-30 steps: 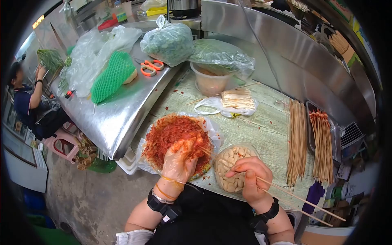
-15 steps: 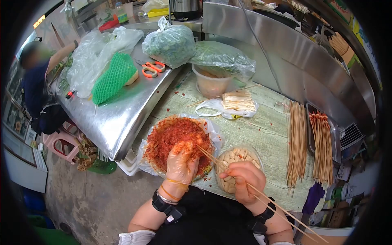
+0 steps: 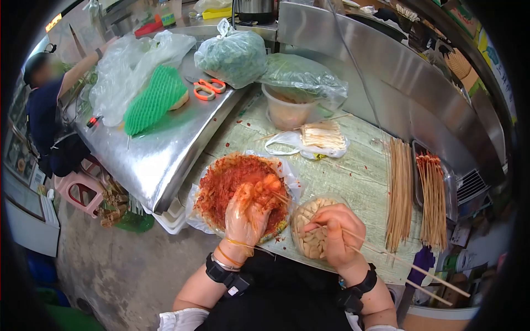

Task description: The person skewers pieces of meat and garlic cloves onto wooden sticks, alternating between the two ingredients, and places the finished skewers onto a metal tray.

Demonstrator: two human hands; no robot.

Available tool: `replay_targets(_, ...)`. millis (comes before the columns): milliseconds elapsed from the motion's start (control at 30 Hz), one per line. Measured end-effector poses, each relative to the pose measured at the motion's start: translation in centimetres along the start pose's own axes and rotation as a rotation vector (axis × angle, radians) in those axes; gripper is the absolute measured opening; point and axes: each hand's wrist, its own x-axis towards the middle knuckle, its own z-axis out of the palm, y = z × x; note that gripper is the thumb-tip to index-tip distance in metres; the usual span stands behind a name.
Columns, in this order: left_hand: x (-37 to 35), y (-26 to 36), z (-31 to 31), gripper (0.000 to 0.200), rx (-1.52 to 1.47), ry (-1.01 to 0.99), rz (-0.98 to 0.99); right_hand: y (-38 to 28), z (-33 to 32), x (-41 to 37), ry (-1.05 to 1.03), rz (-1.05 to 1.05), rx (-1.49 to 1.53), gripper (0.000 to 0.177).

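The gloved left hand (image 3: 245, 212) is working in the bowl (image 3: 212, 218) of red paste (image 3: 226, 179), fingers pressed together around a coated lump (image 3: 266, 185). The right hand (image 3: 339, 234) is pinching two skewers (image 3: 408, 266) over a tub (image 3: 309, 243) of pale pieces. Both containers are sitting on the green worktop (image 3: 353, 171), near a skewer bundle (image 3: 400, 190) and a tray (image 3: 450, 187). A steel counter (image 3: 160, 149) is carrying scissors (image 3: 208, 88) and bags (image 3: 234, 52). Another person (image 3: 44, 110) is working beyond it.
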Motion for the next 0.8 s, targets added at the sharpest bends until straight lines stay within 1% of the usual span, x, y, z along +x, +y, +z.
replay_targets(33,0.0,0.1,-0.1,0.029,-0.003,0.001,-0.001,-0.1,-0.2,-0.1,-0.002,0.001,-0.002,0.020)
replay_targets(100,-0.1,0.4,-0.3,0.031,-0.014,-0.038,0.005,-0.7,-0.7,-0.2,0.121,0.052,0.171,0.025)
replay_targets(133,-0.2,0.5,-0.3,0.031,-0.019,-0.036,0.006,-0.7,-0.9,-0.2,0.116,0.054,0.168,0.025)
replay_targets(200,-0.3,0.8,-0.1,0.034,0.086,-0.083,-0.005,-0.9,-1.4,-0.1,0.124,0.074,0.211,0.032)
replay_targets(233,-0.5,0.7,-0.1,0.034,0.082,-0.081,-0.008,-1.2,-1.4,0.2,0.123,0.077,0.208,0.032)
replay_targets(300,-0.8,0.6,0.1,0.037,0.188,-0.059,0.008,-1.9,-0.8,1.2,-0.041,0.165,0.160,0.032)
replay_targets(433,-1.2,0.9,1.0,0.039,0.265,-0.096,0.013,-1.3,0.0,1.8,-0.105,0.165,0.173,0.033)
replay_targets(500,-1.3,1.0,0.8,0.039,0.323,-0.107,0.049,-1.0,0.3,1.8,-0.085,0.172,0.215,0.025)
replay_targets(633,-1.3,1.1,0.3,0.038,0.281,-0.139,0.034,0.0,0.5,1.6,-0.028,0.214,0.310,0.027)
replay_targets(700,-1.4,1.3,0.4,0.037,0.298,-0.143,0.004,0.2,0.4,1.4,0.085,0.341,0.493,0.029)
replay_targets(800,-1.6,1.2,0.4,0.036,0.280,-0.141,0.012,0.7,0.3,1.0,0.114,0.351,0.533,0.030)
